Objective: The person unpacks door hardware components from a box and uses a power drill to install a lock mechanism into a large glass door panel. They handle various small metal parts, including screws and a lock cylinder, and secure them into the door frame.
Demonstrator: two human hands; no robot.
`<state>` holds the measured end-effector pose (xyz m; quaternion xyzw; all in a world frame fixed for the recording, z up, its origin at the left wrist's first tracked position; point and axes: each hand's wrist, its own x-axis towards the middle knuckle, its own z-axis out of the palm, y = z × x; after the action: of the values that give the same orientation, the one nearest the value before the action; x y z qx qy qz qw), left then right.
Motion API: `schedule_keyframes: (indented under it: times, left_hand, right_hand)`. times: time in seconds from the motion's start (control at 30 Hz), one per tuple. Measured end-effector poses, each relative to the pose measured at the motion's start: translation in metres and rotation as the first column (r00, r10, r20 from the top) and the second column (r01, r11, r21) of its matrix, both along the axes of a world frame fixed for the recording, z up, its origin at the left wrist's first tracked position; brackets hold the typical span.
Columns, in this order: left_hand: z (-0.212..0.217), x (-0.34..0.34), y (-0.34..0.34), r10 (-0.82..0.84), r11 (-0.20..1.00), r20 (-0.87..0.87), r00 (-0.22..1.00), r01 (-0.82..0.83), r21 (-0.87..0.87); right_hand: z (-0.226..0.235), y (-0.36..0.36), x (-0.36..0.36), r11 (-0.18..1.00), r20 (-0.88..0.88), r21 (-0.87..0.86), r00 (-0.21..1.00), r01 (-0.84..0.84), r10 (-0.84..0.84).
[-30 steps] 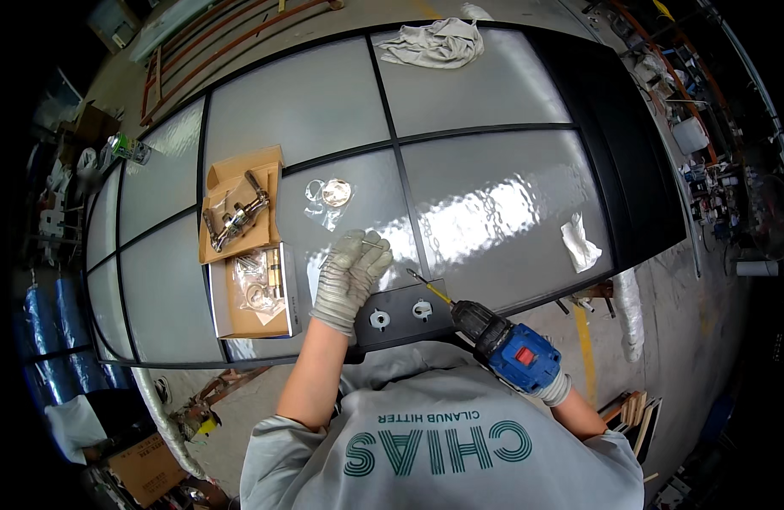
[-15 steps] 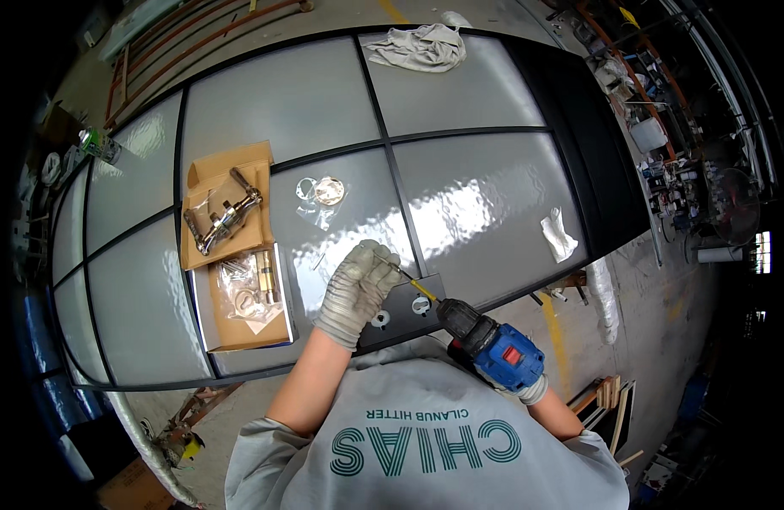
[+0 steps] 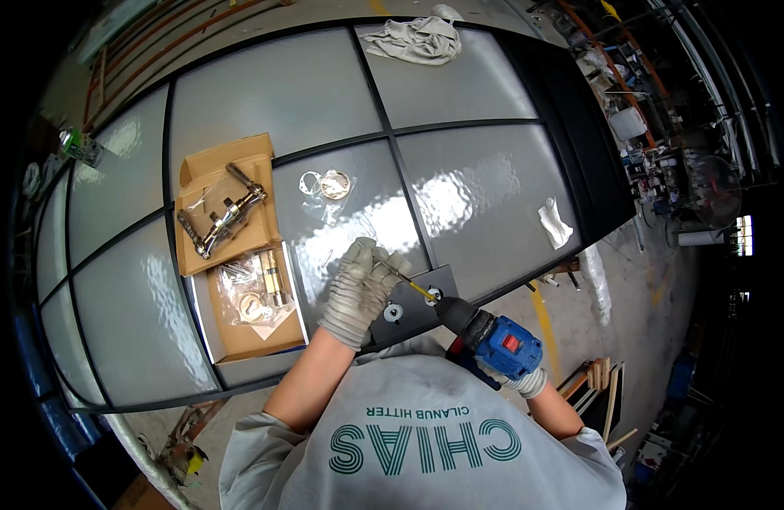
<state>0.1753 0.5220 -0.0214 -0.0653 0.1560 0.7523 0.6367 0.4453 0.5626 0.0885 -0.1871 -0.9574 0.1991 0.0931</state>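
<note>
In my gloved right hand (image 3: 518, 381) is a blue and black cordless drill (image 3: 509, 347), its long bit (image 3: 416, 287) with a yellow sleeve aimed toward the upper left. My gloved left hand (image 3: 358, 287) is closed in a pinch at the bit's tip. Anything small between those fingertips is hidden. Under the bit lies a dark lock plate (image 3: 409, 326) with two round cutouts, at the near edge of the black-framed glass door panel (image 3: 273, 93). A few small metal pins (image 3: 326, 257) rest on the glass beside my left hand.
Left of my hand, an open cardboard box (image 3: 212, 327) holds bagged hardware, with bagged door handles (image 3: 222, 212) on its lid. Metal rings (image 3: 334, 184) lie on plastic farther off. A cloth (image 3: 419, 41), a white wipe (image 3: 555, 223) and a can (image 3: 82, 146) sit on the panel.
The view has shifted slightly, moving the panel and box within the picture. My left hand stays pinched at the bit's tip, and my right hand still grips the drill.
</note>
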Motion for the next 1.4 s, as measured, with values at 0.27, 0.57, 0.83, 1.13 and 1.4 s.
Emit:
schedule_keyframes:
  times: [0.27, 0.57, 0.83, 1.13, 1.4]
  left_hand:
    - [-0.008, 0.007, 0.001, 0.085, 0.996, 0.052, 0.995, -0.083, -0.043]
    - [-0.012, -0.002, 0.002, 0.159, 0.913, -0.147, 0.976, -0.202, -0.354]
    - [-0.078, -0.005, 0.001, -0.300, 0.797, -0.906, 0.297, -0.444, -0.410]
    - [-0.005, -0.038, -0.017, -0.506, 0.808, -0.720, -0.475, -0.553, -0.204]
    - [-0.025, -0.048, -0.005, -0.686, 0.720, -0.343, -0.641, -0.533, -0.445]
  right_hand:
    - [-0.027, -0.005, 0.016, 0.996, 0.220, 0.044, 0.973, -0.080, 0.068]
    - [-0.027, -0.004, 0.011, 0.997, 0.258, 0.023, 0.964, -0.077, 0.068]
    - [-0.062, -0.003, 0.033, 0.903, 0.138, -0.405, 0.986, 0.143, -0.094]
    - [-0.036, 0.000, 0.024, 1.000, 0.151, 0.001, 0.988, -0.021, 0.021]
    - [-0.042, 0.002, 0.027, 0.999, 0.138, 0.034, 0.990, -0.004, -0.001]
